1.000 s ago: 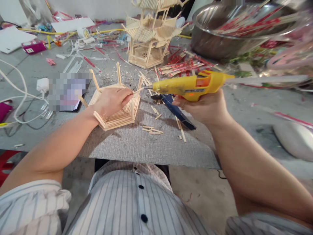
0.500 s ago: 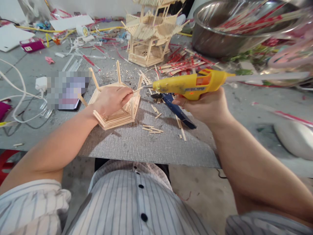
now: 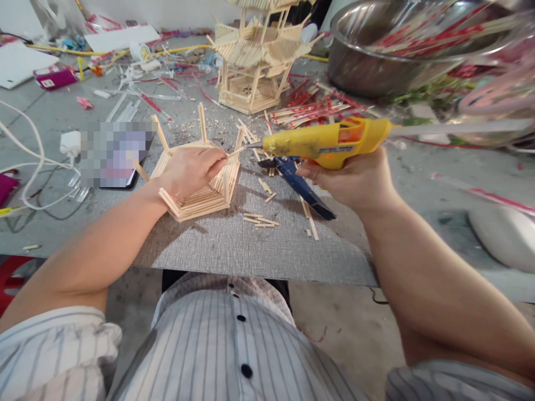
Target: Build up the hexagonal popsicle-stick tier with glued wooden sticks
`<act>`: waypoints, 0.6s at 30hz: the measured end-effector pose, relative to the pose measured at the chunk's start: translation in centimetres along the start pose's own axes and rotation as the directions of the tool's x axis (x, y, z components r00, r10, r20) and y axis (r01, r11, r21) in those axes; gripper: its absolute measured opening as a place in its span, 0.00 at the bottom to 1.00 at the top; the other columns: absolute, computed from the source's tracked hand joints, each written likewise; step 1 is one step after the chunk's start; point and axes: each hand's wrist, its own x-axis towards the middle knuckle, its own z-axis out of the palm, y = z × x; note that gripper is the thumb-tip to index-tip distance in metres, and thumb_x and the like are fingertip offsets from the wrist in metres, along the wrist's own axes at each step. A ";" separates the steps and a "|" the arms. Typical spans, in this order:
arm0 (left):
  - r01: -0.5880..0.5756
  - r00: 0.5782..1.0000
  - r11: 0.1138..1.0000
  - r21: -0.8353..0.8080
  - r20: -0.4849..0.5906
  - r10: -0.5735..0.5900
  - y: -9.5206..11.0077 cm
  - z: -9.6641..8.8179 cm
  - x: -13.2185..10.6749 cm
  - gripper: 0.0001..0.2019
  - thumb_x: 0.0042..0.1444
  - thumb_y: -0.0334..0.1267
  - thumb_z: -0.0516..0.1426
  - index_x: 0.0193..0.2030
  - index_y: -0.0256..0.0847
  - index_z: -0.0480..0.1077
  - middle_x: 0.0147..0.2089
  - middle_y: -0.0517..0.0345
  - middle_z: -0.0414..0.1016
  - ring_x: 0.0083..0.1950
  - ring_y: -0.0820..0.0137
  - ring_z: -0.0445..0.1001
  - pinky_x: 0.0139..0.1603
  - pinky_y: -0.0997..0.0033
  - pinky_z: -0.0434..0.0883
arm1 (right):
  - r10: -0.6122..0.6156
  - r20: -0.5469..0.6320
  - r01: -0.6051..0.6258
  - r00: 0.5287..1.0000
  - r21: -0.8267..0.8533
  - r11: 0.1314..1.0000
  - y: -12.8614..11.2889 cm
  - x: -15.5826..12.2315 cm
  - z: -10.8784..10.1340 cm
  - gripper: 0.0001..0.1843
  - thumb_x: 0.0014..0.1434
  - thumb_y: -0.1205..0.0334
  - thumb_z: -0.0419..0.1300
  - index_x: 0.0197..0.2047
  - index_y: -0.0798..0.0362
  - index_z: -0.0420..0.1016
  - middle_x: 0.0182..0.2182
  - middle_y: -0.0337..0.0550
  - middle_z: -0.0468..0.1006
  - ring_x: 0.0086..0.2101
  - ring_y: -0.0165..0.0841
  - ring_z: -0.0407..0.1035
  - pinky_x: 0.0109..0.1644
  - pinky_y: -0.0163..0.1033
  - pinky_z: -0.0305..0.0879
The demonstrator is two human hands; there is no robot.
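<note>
My left hand (image 3: 190, 170) rests over a hexagonal frame of wooden sticks (image 3: 200, 195) on the grey mat (image 3: 234, 245) and pinches a thin wooden stick (image 3: 234, 152) whose tip points right. My right hand (image 3: 355, 181) grips a yellow hot glue gun (image 3: 326, 143); its nozzle sits right at the tip of that stick. Blue-handled cutters (image 3: 303, 189) lie on the mat just below the glue gun. Short cut sticks (image 3: 259, 220) lie loose between the frame and the cutters.
A finished multi-tier stick tower (image 3: 254, 61) stands behind. A large metal bowl (image 3: 376, 61) with red-wrapped chopsticks sits back right, more chopsticks (image 3: 309, 108) spread below it. White cables and a charger (image 3: 69, 145) lie left, beside a blurred phone (image 3: 112, 156). Scraps litter the back.
The glue gun has shifted slightly right and tilted its rear up a little; the nozzle stays at the stick's tip. My left hand has held still.
</note>
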 end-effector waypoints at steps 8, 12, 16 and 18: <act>-0.079 0.995 0.994 0.070 -0.049 0.082 -0.2 0.2 0.0 0.24 0.64 0.47 0.38 0.37 0.39 0.72 0.30 0.55 0.76 0.31 0.72 0.73 0.32 0.73 0.63 | -0.005 0.007 0.005 1.000 -0.005 1.000 0.1 0.0 -0.1 0.08 0.35 0.63 0.67 0.18 0.53 0.71 0.17 0.36 0.72 0.21 0.29 0.67 0.32 0.41 0.73; -0.100 0.992 0.991 0.085 -0.071 0.107 -0.2 0.2 -0.1 0.24 0.64 0.46 0.39 0.37 0.38 0.73 0.31 0.54 0.77 0.30 0.72 0.73 0.31 0.73 0.63 | -0.008 -0.014 0.008 1.000 0.001 1.000 0.6 0.1 -0.1 0.09 0.34 0.62 0.67 0.21 0.54 0.73 0.19 0.37 0.74 0.23 0.30 0.69 0.32 0.40 0.73; -0.018 0.999 1.000 -0.010 -0.031 0.017 0.0 0.0 -0.1 0.20 0.63 0.46 0.43 0.36 0.39 0.72 0.30 0.56 0.75 0.32 0.73 0.72 0.34 0.73 0.63 | -0.029 0.024 0.030 0.999 -0.030 0.999 1.0 0.0 -0.3 0.10 0.38 0.59 0.68 0.24 0.53 0.73 0.22 0.39 0.75 0.27 0.35 0.72 0.34 0.44 0.74; 0.041 0.999 0.996 -0.082 -0.009 -0.042 0.2 -0.2 0.0 0.18 0.61 0.46 0.45 0.35 0.40 0.72 0.30 0.57 0.74 0.32 0.72 0.72 0.35 0.73 0.63 | -0.023 0.072 0.028 0.997 -0.065 0.997 1.1 -0.1 -0.5 0.09 0.42 0.59 0.68 0.25 0.51 0.73 0.23 0.40 0.76 0.30 0.38 0.74 0.37 0.47 0.74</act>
